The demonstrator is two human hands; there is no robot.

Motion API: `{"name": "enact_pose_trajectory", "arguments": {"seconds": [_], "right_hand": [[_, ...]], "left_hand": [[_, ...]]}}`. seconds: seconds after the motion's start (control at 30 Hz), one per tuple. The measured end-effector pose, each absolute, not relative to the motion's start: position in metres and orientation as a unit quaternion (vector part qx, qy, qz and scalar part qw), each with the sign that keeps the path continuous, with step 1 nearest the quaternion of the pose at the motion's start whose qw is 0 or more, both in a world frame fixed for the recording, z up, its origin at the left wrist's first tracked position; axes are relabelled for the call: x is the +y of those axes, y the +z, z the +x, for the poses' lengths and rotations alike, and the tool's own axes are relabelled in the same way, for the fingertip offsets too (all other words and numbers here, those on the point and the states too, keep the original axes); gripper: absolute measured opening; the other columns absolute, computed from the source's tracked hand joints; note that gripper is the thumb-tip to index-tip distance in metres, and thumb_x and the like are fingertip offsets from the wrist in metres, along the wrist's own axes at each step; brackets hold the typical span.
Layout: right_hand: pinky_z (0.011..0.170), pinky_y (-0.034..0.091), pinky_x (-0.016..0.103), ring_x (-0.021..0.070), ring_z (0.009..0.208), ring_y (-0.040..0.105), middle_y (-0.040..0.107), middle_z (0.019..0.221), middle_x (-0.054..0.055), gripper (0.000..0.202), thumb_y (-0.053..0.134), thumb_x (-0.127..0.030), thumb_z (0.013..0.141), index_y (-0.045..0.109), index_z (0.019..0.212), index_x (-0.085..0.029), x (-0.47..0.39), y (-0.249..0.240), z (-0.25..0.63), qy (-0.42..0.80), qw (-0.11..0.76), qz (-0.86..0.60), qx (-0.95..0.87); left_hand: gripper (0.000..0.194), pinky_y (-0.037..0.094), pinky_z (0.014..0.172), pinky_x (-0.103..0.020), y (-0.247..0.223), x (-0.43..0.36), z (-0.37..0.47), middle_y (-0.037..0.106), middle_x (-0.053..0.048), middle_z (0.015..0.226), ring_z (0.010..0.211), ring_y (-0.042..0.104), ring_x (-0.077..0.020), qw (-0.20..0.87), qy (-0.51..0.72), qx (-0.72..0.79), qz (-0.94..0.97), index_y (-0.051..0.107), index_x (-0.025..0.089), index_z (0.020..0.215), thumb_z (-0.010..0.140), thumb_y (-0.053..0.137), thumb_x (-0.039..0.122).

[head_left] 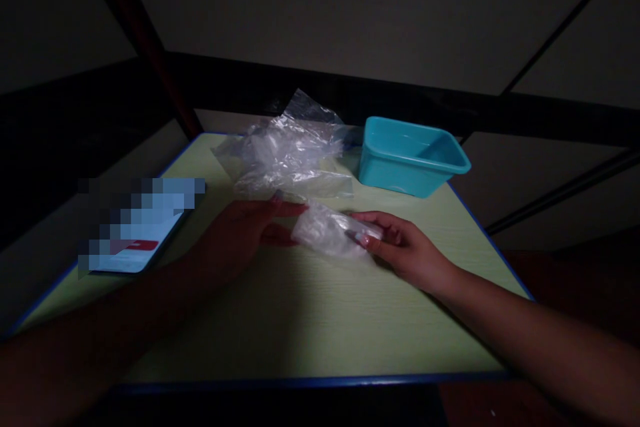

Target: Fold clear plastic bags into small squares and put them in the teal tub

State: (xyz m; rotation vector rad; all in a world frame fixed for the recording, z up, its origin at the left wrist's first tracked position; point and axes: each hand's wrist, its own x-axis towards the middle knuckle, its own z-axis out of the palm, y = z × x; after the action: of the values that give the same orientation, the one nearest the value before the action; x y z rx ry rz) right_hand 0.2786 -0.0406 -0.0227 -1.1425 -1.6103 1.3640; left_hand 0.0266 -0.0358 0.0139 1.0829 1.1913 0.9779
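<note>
A crumpled clear plastic bag [327, 232] is between my two hands above the middle of the table. My right hand [400, 243] grips its right end, thumb at the front and fingers behind. From the other side, my left hand [245, 227] reaches to the bag's left edge with fingers stretched out and apart, in shadow. The fingertips seem to touch the plastic. Whether anything lies inside the folded bag I cannot tell. Just beyond my hands lies a loose heap of clear plastic bags [285, 153].
A turquoise plastic basin [400, 177] stands at the back right of the light green, blue-edged table [350, 327]. On the left lies a phone or tablet [150, 233] with a lit screen, partly pixelated. A wall rises behind the table; the room is dim.
</note>
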Motion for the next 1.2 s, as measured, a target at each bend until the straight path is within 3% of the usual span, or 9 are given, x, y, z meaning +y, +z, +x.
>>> {"name": "enact_pose_trajectory", "arguments": {"seconds": [0.13,0.27,0.37,0.47,0.67,0.77,0.9,1.03,1.2], "right_hand": [[0.078,0.052,0.04,0.0219,0.091,0.063,0.065,0.108,0.01,0.045,0.057,-0.043,0.09,0.052,0.129,-0.021,-0.038,-0.028,0.283,0.413,0.359,-0.475,-0.689],[0.107,0.037,0.051,0.0271,0.125,0.05,0.057,0.132,0.012,0.039,0.052,-0.035,0.094,0.049,0.132,-0.025,-0.041,-0.025,0.285,0.243,0.37,-0.451,-0.775],[0.111,0.034,0.051,0.0277,0.134,0.042,0.049,0.142,0.014,0.045,0.051,-0.031,0.095,0.045,0.139,-0.022,-0.048,-0.015,0.284,0.176,0.333,-0.389,-0.841],[0.116,0.022,0.054,0.0292,0.141,0.033,0.044,0.148,0.013,0.041,0.054,-0.029,0.093,0.055,0.132,-0.021,-0.056,-0.007,0.283,0.124,0.245,-0.305,-0.912],[0.119,-0.001,0.052,0.0256,0.142,0.033,0.056,0.14,0.007,0.031,0.053,-0.032,0.094,0.067,0.12,-0.025,-0.064,-0.003,0.279,0.071,0.129,-0.216,-0.965],[0.118,0.004,0.054,0.0271,0.139,0.037,0.059,0.136,0.009,0.031,0.052,-0.033,0.094,0.069,0.118,-0.024,-0.063,-0.006,0.279,0.055,0.139,-0.241,-0.959],[0.115,0.019,0.055,0.0275,0.134,0.045,0.065,0.127,0.009,0.027,0.051,-0.034,0.095,0.073,0.108,-0.024,-0.06,-0.01,0.281,0.052,0.182,-0.289,-0.938],[0.11,0.03,0.052,0.0264,0.124,0.055,0.071,0.114,0.007,0.024,0.052,-0.029,0.094,0.072,0.083,-0.022,-0.058,-0.008,0.282,0.059,0.22,-0.314,-0.921],[0.09,0.046,0.045,0.024,0.096,0.065,0.071,0.09,0.008,0.02,0.045,-0.024,0.095,0.063,0.086,-0.02,-0.053,-0.004,0.281,0.13,0.276,-0.361,-0.881]], "left_hand": [[0.029,0.054,0.069,-0.028,0.012,-0.031,0.029,0.077,-0.004,0.077,0.061,0.07,-0.0167,0.567,0.367,0.585,0.448,0.077,0.018,0.093,0.09,0.057,0.039],[0.026,0.055,0.065,-0.027,0.008,-0.026,0.028,0.077,-0.007,0.09,0.061,0.07,-0.0153,0.586,0.353,0.597,0.419,0.075,0.014,0.089,0.093,0.056,0.031],[0.026,0.056,0.061,-0.027,0.003,-0.024,0.026,0.076,-0.008,0.091,0.059,0.069,-0.0147,0.608,0.357,0.581,0.407,0.073,0.014,0.085,0.093,0.056,0.03],[0.025,0.056,0.061,-0.026,0.0,-0.022,0.025,0.076,-0.007,0.086,0.061,0.07,-0.0155,0.626,0.355,0.569,0.399,0.072,0.013,0.085,0.093,0.057,0.032],[0.029,0.055,0.059,-0.029,-0.002,-0.021,0.022,0.072,-0.004,0.07,0.059,0.068,-0.018,0.583,0.33,0.578,0.466,0.07,0.017,0.088,0.092,0.054,0.04],[0.032,0.052,0.061,-0.032,-0.007,-0.02,0.016,0.065,-0.002,0.062,0.059,0.064,-0.0197,0.425,0.318,0.573,0.625,0.07,0.019,0.087,0.09,0.053,0.046],[0.028,0.049,0.085,-0.038,-0.012,-0.02,0.011,0.067,-0.009,0.095,0.091,0.062,-0.024,0.209,0.321,0.435,0.815,0.071,0.017,0.09,0.091,0.051,0.038],[0.027,0.04,0.105,-0.043,-0.02,-0.023,0.01,0.063,-0.01,0.124,0.122,0.051,-0.0269,0.195,0.253,0.266,0.91,0.071,0.022,0.106,0.095,0.051,0.036],[0.035,0.028,0.114,-0.051,-0.03,-0.024,0.007,0.044,-0.008,0.15,0.143,0.031,-0.0313,0.181,0.174,0.225,0.942,0.066,0.03,0.122,0.096,0.05,0.045]]}}
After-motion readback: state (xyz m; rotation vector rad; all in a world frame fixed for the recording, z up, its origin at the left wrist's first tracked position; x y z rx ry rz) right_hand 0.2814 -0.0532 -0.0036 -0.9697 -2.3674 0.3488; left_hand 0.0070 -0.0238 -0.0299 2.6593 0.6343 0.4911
